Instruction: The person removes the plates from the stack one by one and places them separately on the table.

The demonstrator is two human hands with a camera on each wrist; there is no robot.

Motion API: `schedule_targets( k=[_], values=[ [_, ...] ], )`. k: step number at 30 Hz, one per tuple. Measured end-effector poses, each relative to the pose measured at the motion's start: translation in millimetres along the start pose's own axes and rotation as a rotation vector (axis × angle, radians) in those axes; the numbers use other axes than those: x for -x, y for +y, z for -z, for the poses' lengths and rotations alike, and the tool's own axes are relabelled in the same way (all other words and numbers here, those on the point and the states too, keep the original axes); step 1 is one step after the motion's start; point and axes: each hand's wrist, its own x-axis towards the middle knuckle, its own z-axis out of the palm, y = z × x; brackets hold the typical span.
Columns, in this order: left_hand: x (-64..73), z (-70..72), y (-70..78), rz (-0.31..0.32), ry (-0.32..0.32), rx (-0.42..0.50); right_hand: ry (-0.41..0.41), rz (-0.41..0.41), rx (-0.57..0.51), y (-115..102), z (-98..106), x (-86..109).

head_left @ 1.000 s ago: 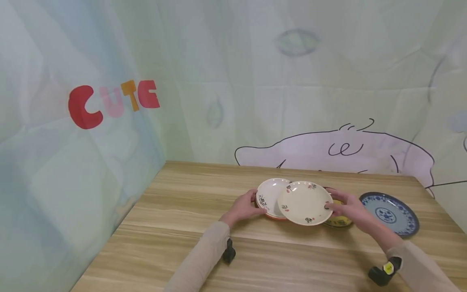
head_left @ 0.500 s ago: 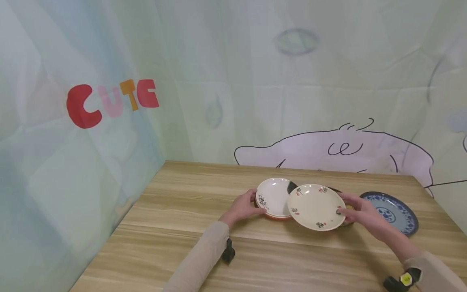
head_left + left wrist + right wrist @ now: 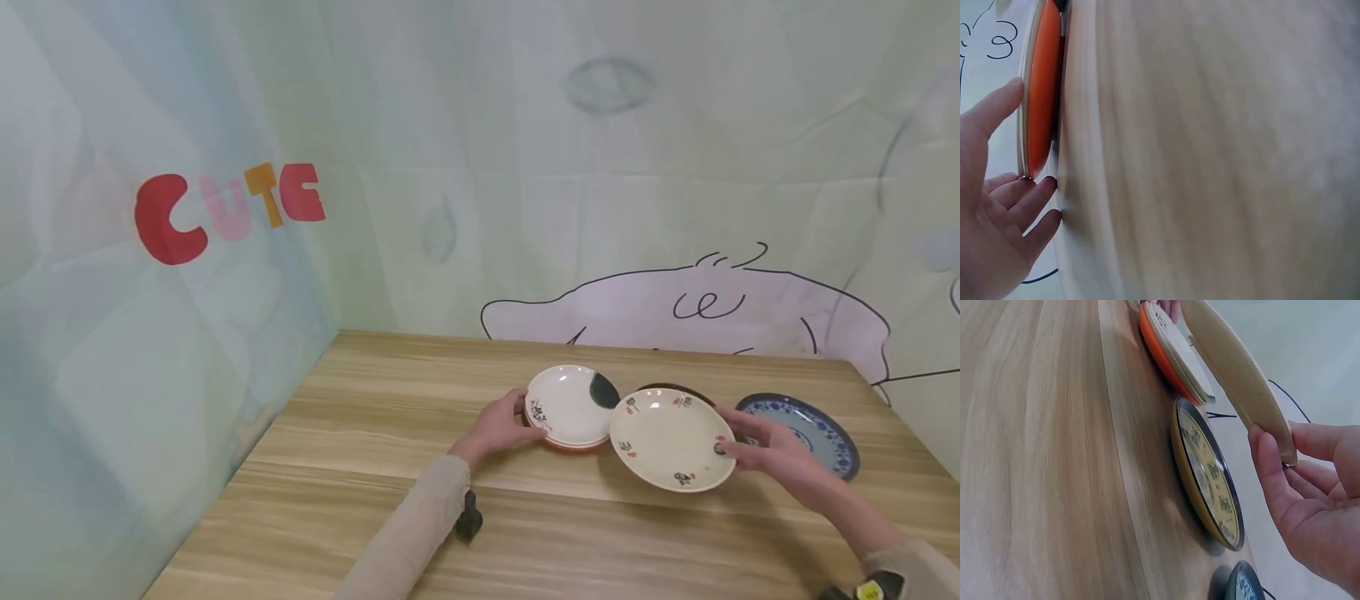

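I have the right hand (image 3: 772,454) pinching the cream flower-printed plate (image 3: 667,437) by its right edge, thumb and fingers tight over the rim. It hangs tilted above the wooden table (image 3: 375,450), between the hands. With only one edge gripped, I'd expect the free side to feel heavy; if the glaze slips in that pinch, it could twist and drop.

The left hand (image 3: 498,425) holds the rim of the white plate (image 3: 566,408), thumb and fingers set wide around its left side, with the orange-sided plate (image 3: 1044,94) beneath. Were that hold too loose, a knock from the cream plate could slide the upper one off centre.

Below the raised plate, the dark-rimmed yellow plate (image 3: 1207,478) rests just beside them, mostly hidden from the head view, so a blind lowering could clip its rim.

Beyond the right hand, partly covered by it, sits the blue-and-white plate (image 3: 828,437); a low wrist might nudge it. Farther off hangs the cartoon backdrop (image 3: 450,108).
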Motion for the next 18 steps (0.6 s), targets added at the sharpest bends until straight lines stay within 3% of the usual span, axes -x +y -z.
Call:
schedule_targets(
  k=[18],
  values=[
    [-0.1, 0.8, -0.3, 0.001, -0.01, 0.011, -0.124, -0.013, -0.087, 21.2, 6.3, 23.1]
  ],
)
